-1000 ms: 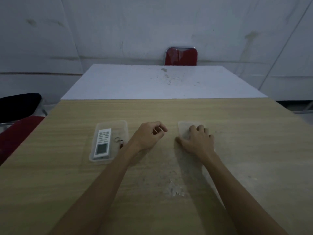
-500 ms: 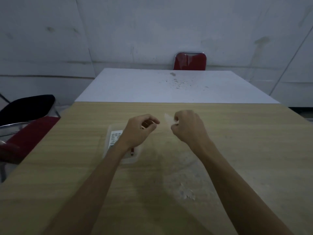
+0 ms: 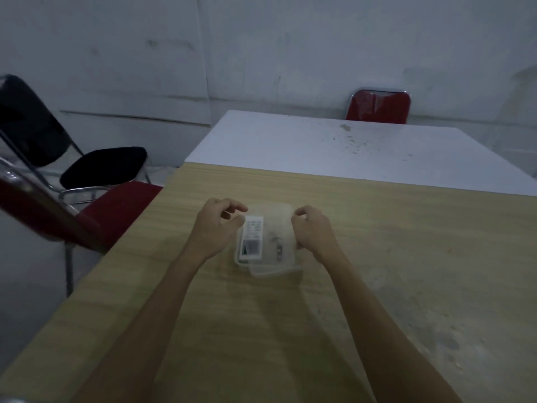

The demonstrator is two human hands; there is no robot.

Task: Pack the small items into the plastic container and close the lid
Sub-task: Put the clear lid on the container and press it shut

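A clear plastic container [image 3: 247, 258] is seen on a wooden table [image 3: 406, 257], near the middle of the view. Inside it, along its left side, a white remote [image 3: 252, 239] lies flat with its buttons toward the far end and its dark screen toward the near end. To the right of the remote, a small dark item [image 3: 279, 251] is seen through the plastic; it is too blurred to be identified.

A translucent lid [image 3: 276, 228] is held over the container, askew to it, so that its near edge juts past the container's near right corner. Whether the lid is touching the rim cannot be told. The right hand [image 3: 312, 231] is closed on the lid's right edge, with the fingers curled over it and the thumb tucked in. The left hand [image 3: 216, 225] is placed at the container's far left corner, with fingers bent and thumb near the forefinger in a narrow pinch; whether the lid's left edge is caught between them cannot be told.

Beyond the wooden table, a white table [image 3: 319, 146] is set against it, speckled with small marks. A red chair [image 3: 377, 107] stands at its far side. To the left, a black chair [image 3: 96, 167] and another red chair [image 3: 110, 210] are seen.
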